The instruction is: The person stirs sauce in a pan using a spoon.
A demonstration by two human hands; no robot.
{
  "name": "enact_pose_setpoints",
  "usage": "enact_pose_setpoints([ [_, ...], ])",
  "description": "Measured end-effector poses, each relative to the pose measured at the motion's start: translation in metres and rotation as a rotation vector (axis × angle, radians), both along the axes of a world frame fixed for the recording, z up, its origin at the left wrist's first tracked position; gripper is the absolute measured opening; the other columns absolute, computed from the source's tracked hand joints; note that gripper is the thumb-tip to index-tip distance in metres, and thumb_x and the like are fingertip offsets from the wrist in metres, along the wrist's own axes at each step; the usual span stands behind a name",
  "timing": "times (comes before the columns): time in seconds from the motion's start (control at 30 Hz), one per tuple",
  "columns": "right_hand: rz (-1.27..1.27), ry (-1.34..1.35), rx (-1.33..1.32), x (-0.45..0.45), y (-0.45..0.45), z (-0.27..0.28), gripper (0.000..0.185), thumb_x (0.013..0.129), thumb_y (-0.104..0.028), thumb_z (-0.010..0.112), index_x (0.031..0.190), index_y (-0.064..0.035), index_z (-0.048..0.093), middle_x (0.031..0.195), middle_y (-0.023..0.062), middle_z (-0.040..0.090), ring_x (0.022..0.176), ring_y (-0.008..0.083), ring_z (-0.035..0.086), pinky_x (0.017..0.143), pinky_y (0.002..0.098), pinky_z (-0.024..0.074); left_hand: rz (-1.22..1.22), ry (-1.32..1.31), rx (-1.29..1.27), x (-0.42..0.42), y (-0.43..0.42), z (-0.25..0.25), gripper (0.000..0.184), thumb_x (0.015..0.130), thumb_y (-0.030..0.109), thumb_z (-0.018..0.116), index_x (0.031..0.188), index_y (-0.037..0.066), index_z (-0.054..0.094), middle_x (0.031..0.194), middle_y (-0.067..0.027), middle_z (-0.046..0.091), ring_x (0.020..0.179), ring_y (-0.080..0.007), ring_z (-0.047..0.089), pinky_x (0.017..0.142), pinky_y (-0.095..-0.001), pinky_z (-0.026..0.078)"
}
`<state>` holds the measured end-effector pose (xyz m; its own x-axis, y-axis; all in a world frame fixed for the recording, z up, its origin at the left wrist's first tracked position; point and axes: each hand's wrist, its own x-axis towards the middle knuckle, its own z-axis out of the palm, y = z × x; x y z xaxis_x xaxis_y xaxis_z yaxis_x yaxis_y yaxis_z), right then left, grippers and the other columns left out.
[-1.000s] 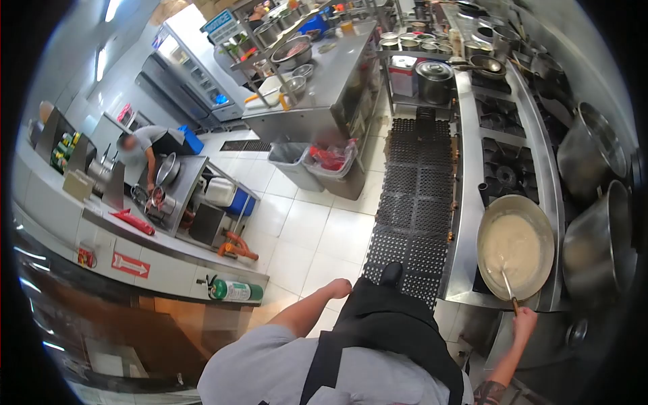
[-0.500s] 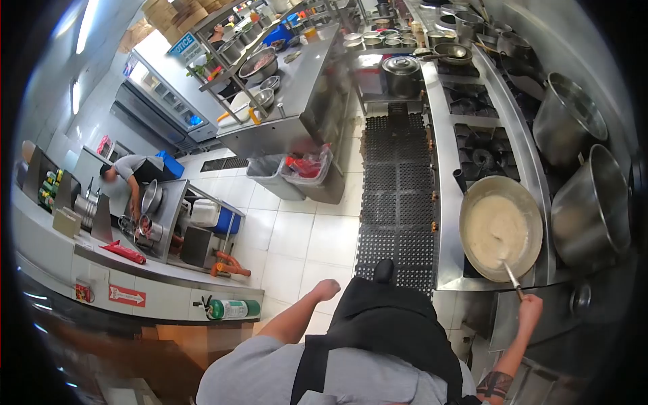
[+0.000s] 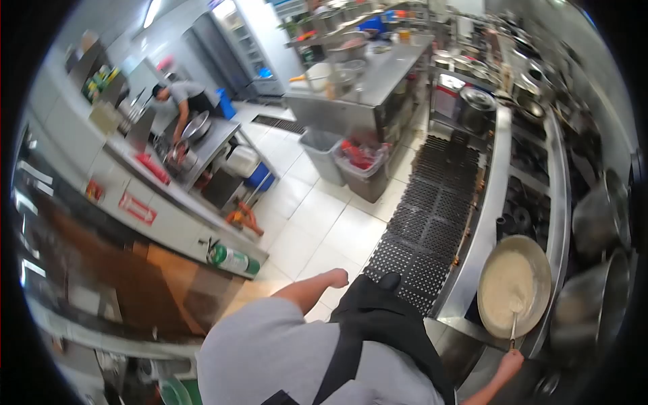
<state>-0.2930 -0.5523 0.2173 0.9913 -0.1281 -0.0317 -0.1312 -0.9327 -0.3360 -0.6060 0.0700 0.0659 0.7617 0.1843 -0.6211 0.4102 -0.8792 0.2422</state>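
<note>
My right hand (image 3: 511,365) is closed round the handle of a long-handled metal utensil (image 3: 514,331). Its head is sunk in a thick cream-coloured sauce (image 3: 507,287), so its kind is hidden. The sauce lies in a wide pan (image 3: 484,312) on the near end of the stove, its dark handle (image 3: 503,223) pointing away from me. My left hand (image 3: 337,277) hangs in front of my body above the floor, fingers curled, with nothing visible in it and touching nothing.
Two large metal pots (image 3: 586,307) stand right of the pan. Burners (image 3: 523,206) run along the stove. A perforated black mat (image 3: 432,209) covers the floor beside it. Bins (image 3: 364,179), a fire extinguisher (image 3: 233,260) and a person (image 3: 192,94) at a counter are to the left.
The view has turned and tilted, so the kitchen appears rotated and the pan lower. My right hand still grips the utensil in the sauce; my left hand remains curled in front of me.
</note>
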Motion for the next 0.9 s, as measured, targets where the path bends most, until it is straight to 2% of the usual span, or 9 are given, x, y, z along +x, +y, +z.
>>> enact_pose_setpoints([
  [0.1, 0.037, 0.017, 0.073, -0.011, 0.07, 0.019, 0.024, 0.085, -0.015, 0.052, 0.088, 0.0055, 0.065, 0.084, 0.0287, 0.062, 0.078, 0.0462, 0.059, 0.068, 0.0504, 0.0451, 0.069, 0.17, 0.013, 0.002, -0.002, 0.009, 0.033, 0.078, 0.026, 0.054, 0.087, -0.002, 0.07, 0.095, -0.0258, 0.065, 0.092, -0.0388, 0.062, 0.08, -0.0457, 0.049],
  [0.33, 0.095, 0.118, 0.02, -0.014, -0.017, -0.002, 0.027, 0.084, -0.016, 0.051, 0.086, 0.0063, 0.065, 0.082, 0.0289, 0.062, 0.078, 0.0461, 0.059, 0.069, 0.051, 0.0457, 0.061, -0.081, -0.069, 0.002, -0.014, -0.003, 0.036, 0.081, 0.029, 0.052, 0.094, -0.001, 0.068, 0.103, -0.0222, 0.064, 0.098, -0.0379, 0.059, 0.085, -0.0454, 0.047],
  [0.43, 0.202, -0.019, -0.143, -0.002, 0.005, -0.003, 0.032, 0.088, -0.023, 0.051, 0.085, 0.0042, 0.067, 0.081, 0.0283, 0.062, 0.078, 0.0464, 0.059, 0.068, 0.0526, 0.0457, 0.159, -0.099, -0.084, -0.009, -0.027, 0.004, 0.032, 0.078, 0.028, 0.054, 0.081, -0.001, 0.068, 0.088, -0.0231, 0.066, 0.087, -0.0391, 0.062, 0.077, -0.0461, 0.049],
  [0.57, 0.209, -0.032, 0.055, -0.019, 0.083, 0.017, 0.033, 0.093, -0.025, 0.048, 0.091, 0.0032, 0.066, 0.084, 0.0278, 0.06, 0.081, 0.0472, 0.057, 0.07, 0.0519, 0.0441, -0.195, 0.074, -0.019, -0.024, -0.013, -0.027, 0.033, 0.083, 0.029, 0.051, 0.087, 0.001, 0.068, 0.098, -0.0231, 0.064, 0.089, -0.0398, 0.06, 0.08, -0.0478, 0.048],
  [0.67, 0.179, 0.08, 0.054, -0.035, 0.026, 0.013, 0.026, 0.087, -0.019, 0.05, 0.082, 0.002, 0.064, 0.087, 0.0255, 0.061, 0.083, 0.0453, 0.057, 0.07, 0.0521, 0.0449, 0.105, -0.134, -0.238, -0.033, -0.006, -0.002, 0.03, 0.084, 0.023, 0.054, 0.093, -0.001, 0.067, 0.09, -0.0164, 0.067, 0.078, -0.0277, 0.065, 0.07, -0.039, 0.052],
  [0.77, 0.057, 0.01, -0.06, -0.04, 0.012, 0.035, 0.023, 0.085, -0.017, 0.049, 0.08, 0.0002, 0.064, 0.085, 0.0229, 0.063, 0.08, 0.0408, 0.06, 0.07, 0.0495, 0.0477, 0.537, 0.083, -0.312, -0.028, -0.017, 0.021, 0.022, 0.084, 0.011, 0.05, 0.094, 0.002, 0.067, 0.101, -0.0167, 0.065, 0.089, -0.0276, 0.065, 0.077, -0.0358, 0.054],
  [0.8, 0.134, -0.093, -0.096, -0.03, 0.003, 0.004, 0.021, 0.083, -0.017, 0.052, 0.08, -0.0003, 0.065, 0.081, 0.0232, 0.063, 0.079, 0.041, 0.061, 0.068, 0.0487, 0.0484, 0.252, 0.061, -0.283, -0.03, -0.017, 0.031, 0.022, 0.084, 0.01, 0.05, 0.096, 0.001, 0.067, 0.101, -0.0161, 0.066, 0.087, -0.0258, 0.065, 0.074, -0.0348, 0.054],
  [0.83, -0.003, -0.057, -0.01, -0.032, 0.043, 0.048, 0.024, 0.084, -0.02, 0.054, 0.08, 0.0005, 0.065, 0.079, 0.0243, 0.063, 0.08, 0.0411, 0.061, 0.068, 0.0484, 0.0489, -0.012, 0.018, -0.268, -0.032, -0.017, 0.04, 0.023, 0.084, 0.01, 0.051, 0.098, 0.0, 0.066, 0.1, -0.0156, 0.066, 0.086, -0.024, 0.065, 0.071, -0.0337, 0.055],
  [0.9, -0.063, 0.012, 0.004, -0.017, 0.073, 0.026, 0.031, 0.086, -0.027, 0.055, 0.08, 0.0004, 0.067, 0.084, 0.0238, 0.064, 0.081, 0.0407, 0.062, 0.072, 0.0485, 0.0494, 0.204, 0.15, -0.294, -0.012, -0.051, 0.09, 0.023, 0.084, 0.01, 0.052, 0.097, -0.003, 0.066, 0.102, -0.0148, 0.066, 0.081, -0.0238, 0.065, 0.069, -0.0332, 0.053],
])
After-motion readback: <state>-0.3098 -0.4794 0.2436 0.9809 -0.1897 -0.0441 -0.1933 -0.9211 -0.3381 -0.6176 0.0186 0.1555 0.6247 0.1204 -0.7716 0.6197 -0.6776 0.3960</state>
